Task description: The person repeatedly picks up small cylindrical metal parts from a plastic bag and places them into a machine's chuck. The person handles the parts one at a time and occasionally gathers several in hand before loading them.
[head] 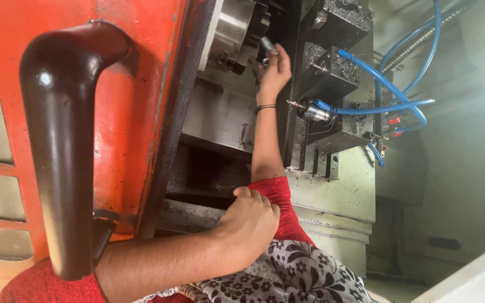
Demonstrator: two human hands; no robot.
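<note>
The far hand (pixel 274 70) (which one, I cannot tell) pinches a small metal part (pixel 266 44) beside the steel chuck (pixel 232 31), hemmed in by the tool block (pixel 332 73). The near hand (pixel 249 221) rests closed on the machine's ledge (pixel 189 216) beside the orange door (pixel 136 101).

The person wears a red top whose short sleeves end above the elbows, so both forearms are bare down to the hands. A thin dark band circles the wrist just below the right hand (pixel 274 72), while the left hand (pixel 248 221) carries no ring, band or glove that can be seen. Over the lap or chest lies a dark cloth printed with white flowers and leafy scrolls, and more red fabric shows at the bottom left edge of the view.
</note>
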